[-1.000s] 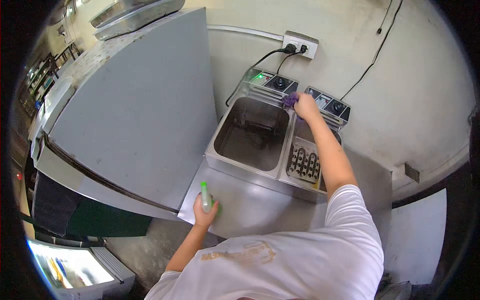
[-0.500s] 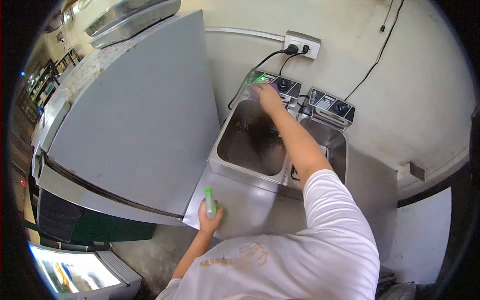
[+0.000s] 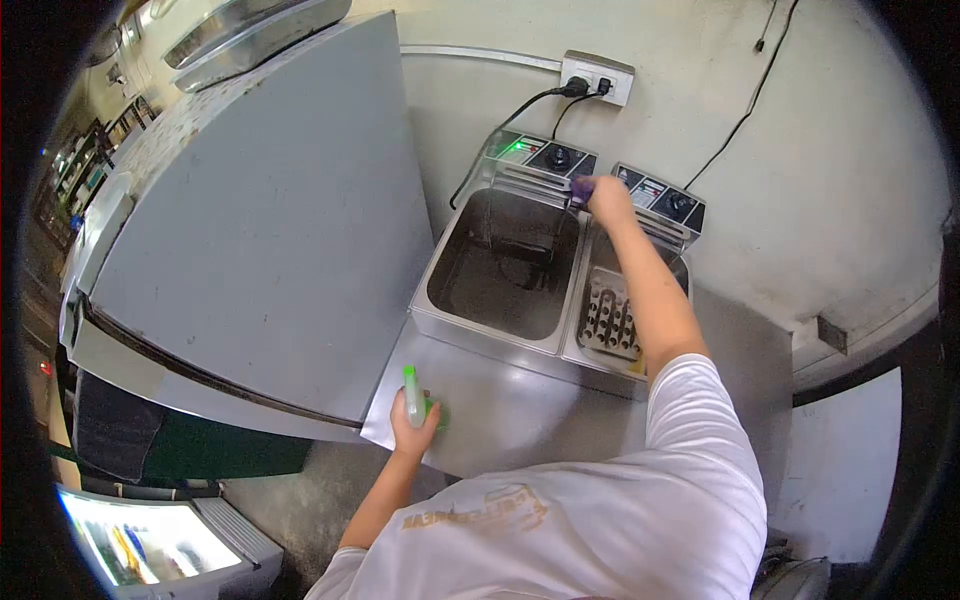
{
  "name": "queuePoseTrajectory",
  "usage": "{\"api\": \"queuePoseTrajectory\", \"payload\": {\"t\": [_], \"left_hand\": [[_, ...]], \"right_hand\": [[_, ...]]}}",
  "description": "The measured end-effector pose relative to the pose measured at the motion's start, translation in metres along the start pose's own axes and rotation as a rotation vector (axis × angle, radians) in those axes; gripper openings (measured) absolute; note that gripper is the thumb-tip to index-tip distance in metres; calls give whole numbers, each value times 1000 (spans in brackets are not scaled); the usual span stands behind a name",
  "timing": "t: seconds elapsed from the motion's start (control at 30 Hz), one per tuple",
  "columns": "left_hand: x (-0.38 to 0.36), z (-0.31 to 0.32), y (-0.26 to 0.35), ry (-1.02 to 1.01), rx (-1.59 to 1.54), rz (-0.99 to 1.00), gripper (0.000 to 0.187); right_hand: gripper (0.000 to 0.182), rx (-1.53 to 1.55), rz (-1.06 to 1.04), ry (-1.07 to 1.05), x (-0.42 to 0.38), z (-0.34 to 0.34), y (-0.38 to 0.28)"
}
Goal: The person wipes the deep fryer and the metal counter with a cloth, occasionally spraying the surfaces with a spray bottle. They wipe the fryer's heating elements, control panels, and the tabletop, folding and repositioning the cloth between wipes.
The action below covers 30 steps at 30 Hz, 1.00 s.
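Fryer [image 3: 560, 270], a steel twin-tank unit, stands on the counter [image 3: 500, 410] against the wall, and every place below is given from it. At its back edge, between the two control boxes, a purple cloth [image 3: 582, 186] is pinched and pressed down by the right hand [image 3: 608, 200], fingers closed over it. The left hand [image 3: 412, 428] rests near the counter's front edge, well in front of the fryer's left tank, wrapped around a green spray bottle [image 3: 411, 395] held upright.

The wiping would be done best with short strokes kept on the steel rim and the box fronts, since a green lamp is lit on the left box and both cords run to a wall socket [image 3: 598, 77] just behind the fryer; dampness should be kept off the knobs and plugs. The left tank looks dark and empty; a heating coil shows in the right one.

Left of the fryer a large grey chest with a sloping lid is seen, with metal trays [image 3: 250, 35] on top. A pale wall rises behind, and a lit display case [image 3: 150, 545] sits low at far left.
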<state>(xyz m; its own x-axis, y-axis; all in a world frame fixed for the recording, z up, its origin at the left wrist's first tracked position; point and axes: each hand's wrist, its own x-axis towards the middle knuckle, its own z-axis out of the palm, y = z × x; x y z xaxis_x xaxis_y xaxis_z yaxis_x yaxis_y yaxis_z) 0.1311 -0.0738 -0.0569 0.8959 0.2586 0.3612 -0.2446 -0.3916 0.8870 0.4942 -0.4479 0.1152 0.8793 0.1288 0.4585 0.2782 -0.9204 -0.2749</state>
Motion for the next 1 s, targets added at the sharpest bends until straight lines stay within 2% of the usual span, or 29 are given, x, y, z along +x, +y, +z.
{"api": "queuePoseTrajectory", "payload": {"t": [0.03,0.1,0.13,0.2,0.23,0.3,0.43,0.5,0.6,0.7,0.77,0.83,0.87,0.9,0.97,1.0], "left_hand": [[-1,0,-1,-6,2,-33,29],[1,2,0,1,2,-62,29],[1,2,3,5,4,-62,29],[1,1,5,10,12,-66,28],[1,0,5,-4,7,-52,29],[1,0,3,-14,7,-38,30],[0,3,2,14,14,-46,31],[-3,5,1,15,-1,-56,32],[-1,5,-4,23,20,-29,32],[0,2,0,7,30,-30,32],[0,2,2,9,11,-69,31],[2,0,2,11,41,-48,31],[2,1,1,5,68,-39,31],[2,2,0,5,64,-42,31],[2,2,-3,-6,43,14,31],[0,2,-3,-7,43,11,31]], "right_hand": [[32,-126,107,-21,10,-13,-7],[32,-2,297,135,24,-33,-25],[32,0,290,135,34,-27,-28],[39,252,106,362,57,-6,-31],[48,299,94,201,67,7,-32],[54,13,-189,167,66,39,-44],[55,-83,-261,239,49,51,-44],[56,-120,-376,165,35,41,-34],[54,-110,-406,107,20,31,-27],[50,10,-402,32,7,20,-16],[54,99,-372,-17,18,7,-13],[52,263,-66,241,30,-6,-22],[56,269,-72,344,38,-10,-28],[56,265,-72,341,44,-8,-34],[58,328,-116,275,57,-2,-44],[61,256,-69,-9,63,14,-40]]}}
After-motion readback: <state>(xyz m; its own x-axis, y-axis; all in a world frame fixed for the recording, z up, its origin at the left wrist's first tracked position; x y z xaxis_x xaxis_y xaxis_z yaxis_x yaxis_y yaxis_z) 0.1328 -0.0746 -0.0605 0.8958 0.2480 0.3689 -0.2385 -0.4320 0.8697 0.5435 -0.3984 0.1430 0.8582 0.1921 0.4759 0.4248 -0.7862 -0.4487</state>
